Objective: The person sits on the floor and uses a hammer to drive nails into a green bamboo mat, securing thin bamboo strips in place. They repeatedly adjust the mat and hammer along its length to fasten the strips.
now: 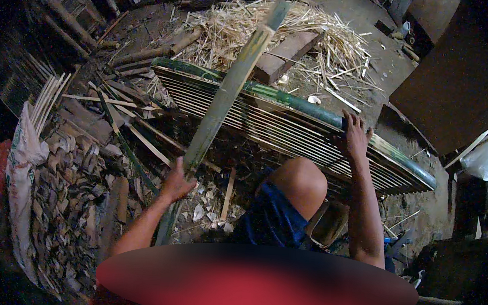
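Observation:
My left hand (177, 181) is closed around a long bamboo pole (220, 106), gripping it towards its lower end. The pole slants up and away to the right, and crosses in front of a wide slatted bamboo panel (291, 134). A thick green bamboo rail (300, 103) runs along the panel's far edge, with many thin pale slats below it. On that rail, right of the middle, rests my right hand (355, 134), its fingers spread over the top. My bent knee (299, 182) is close to the panel's near side.
A heap of pale bamboo shavings (224, 36) lies beyond the panel, with a brown wooden block (289, 55) on it. Wood chips (74, 196) cover the ground at left beside a whitish sack (25, 164). Bamboo strips (128, 126) lie left of the pole. A brown board (450, 83) leans at right.

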The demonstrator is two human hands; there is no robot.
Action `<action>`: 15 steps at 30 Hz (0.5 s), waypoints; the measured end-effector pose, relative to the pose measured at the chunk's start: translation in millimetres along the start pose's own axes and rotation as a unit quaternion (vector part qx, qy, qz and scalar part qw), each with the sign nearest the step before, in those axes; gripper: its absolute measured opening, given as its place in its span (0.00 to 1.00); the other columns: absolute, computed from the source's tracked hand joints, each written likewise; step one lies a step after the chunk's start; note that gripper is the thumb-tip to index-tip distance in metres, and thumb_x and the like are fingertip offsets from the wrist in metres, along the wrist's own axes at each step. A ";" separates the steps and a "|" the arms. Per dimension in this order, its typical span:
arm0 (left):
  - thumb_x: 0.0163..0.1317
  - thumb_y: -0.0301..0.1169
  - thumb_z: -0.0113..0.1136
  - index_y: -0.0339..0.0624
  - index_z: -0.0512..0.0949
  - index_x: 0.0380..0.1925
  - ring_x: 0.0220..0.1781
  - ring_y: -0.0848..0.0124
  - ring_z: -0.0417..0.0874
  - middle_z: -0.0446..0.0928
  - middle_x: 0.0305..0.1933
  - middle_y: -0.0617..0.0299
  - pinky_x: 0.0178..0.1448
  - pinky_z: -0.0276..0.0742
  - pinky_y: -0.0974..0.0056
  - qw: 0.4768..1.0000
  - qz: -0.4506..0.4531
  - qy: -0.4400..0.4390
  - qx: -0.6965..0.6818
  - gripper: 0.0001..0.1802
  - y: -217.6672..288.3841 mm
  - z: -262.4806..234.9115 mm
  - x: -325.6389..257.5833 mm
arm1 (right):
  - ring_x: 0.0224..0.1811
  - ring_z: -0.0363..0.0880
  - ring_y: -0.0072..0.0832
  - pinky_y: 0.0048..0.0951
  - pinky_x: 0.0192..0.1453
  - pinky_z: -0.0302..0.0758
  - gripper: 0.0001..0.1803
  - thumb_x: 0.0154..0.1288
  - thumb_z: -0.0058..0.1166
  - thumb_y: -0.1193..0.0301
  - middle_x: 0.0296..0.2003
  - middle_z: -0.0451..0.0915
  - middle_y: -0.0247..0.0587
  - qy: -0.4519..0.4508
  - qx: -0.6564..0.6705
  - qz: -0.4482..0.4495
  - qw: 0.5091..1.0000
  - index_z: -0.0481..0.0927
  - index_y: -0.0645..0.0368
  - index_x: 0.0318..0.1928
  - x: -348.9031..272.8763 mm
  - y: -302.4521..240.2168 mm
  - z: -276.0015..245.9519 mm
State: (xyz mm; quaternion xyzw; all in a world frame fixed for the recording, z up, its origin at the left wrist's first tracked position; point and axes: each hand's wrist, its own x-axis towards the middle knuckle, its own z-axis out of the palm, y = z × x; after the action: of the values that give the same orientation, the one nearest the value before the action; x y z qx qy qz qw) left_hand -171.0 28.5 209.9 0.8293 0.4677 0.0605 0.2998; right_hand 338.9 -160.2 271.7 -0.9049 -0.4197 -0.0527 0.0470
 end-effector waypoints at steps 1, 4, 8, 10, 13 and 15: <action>0.51 0.46 0.72 0.39 0.51 0.72 0.63 0.41 0.75 0.72 0.62 0.32 0.65 0.72 0.48 0.999 0.044 0.024 -0.017 0.55 21.1 -1.9 3.0 | 0.74 0.59 0.43 0.71 0.72 0.45 0.49 0.52 0.70 0.54 0.69 0.65 0.38 0.006 0.020 -0.014 1.000 0.59 0.39 0.73 -2.1 4.8 -1.3; 0.51 0.37 0.68 0.42 0.52 0.72 0.58 0.39 0.77 0.71 0.61 0.34 0.57 0.76 0.43 0.995 0.081 0.048 0.039 0.51 92.8 -16.9 38.4 | 0.74 0.59 0.43 0.67 0.74 0.44 0.49 0.55 0.65 0.43 0.69 0.65 0.40 0.022 0.029 -0.016 0.999 0.59 0.40 0.73 -9.8 22.1 -4.5; 0.50 0.35 0.68 0.45 0.56 0.72 0.56 0.46 0.78 0.72 0.60 0.45 0.53 0.78 0.45 0.941 0.266 0.151 0.148 0.48 192.2 -43.0 94.8 | 0.75 0.55 0.46 0.70 0.72 0.49 0.52 0.54 0.62 0.37 0.72 0.60 0.43 0.111 -0.021 0.054 0.992 0.58 0.44 0.74 -36.8 54.5 -7.2; 0.50 0.33 0.65 0.46 0.57 0.73 0.58 0.47 0.75 0.70 0.61 0.47 0.57 0.75 0.45 0.901 0.342 0.201 0.177 0.48 242.7 -41.4 119.5 | 0.74 0.58 0.47 0.60 0.73 0.54 0.52 0.53 0.65 0.40 0.71 0.61 0.46 0.225 -0.052 0.089 0.969 0.61 0.50 0.73 -53.1 70.5 0.5; 0.48 0.31 0.64 0.49 0.57 0.74 0.62 0.49 0.71 0.68 0.64 0.50 0.60 0.70 0.41 0.854 0.414 0.251 0.191 0.50 292.9 -21.9 142.1 | 0.72 0.61 0.48 0.49 0.74 0.59 0.53 0.52 0.69 0.44 0.68 0.67 0.51 0.377 0.034 0.071 0.923 0.62 0.59 0.72 -63.2 102.2 28.5; 0.47 0.31 0.65 0.52 0.57 0.74 0.63 0.48 0.70 0.67 0.65 0.51 0.60 0.69 0.39 0.841 0.445 0.236 0.197 0.50 311.1 -1.3 146.0 | 0.68 0.66 0.48 0.44 0.71 0.64 0.47 0.56 0.68 0.49 0.64 0.70 0.52 0.454 0.152 0.170 0.861 0.64 0.64 0.68 -67.1 130.5 60.8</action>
State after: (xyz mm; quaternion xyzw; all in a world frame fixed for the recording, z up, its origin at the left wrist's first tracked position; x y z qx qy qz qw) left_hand 139.6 28.5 356.9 0.9505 0.1072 0.2876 -0.0486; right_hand 399.1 -286.9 197.1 -0.8200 -0.1942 -0.3842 0.3773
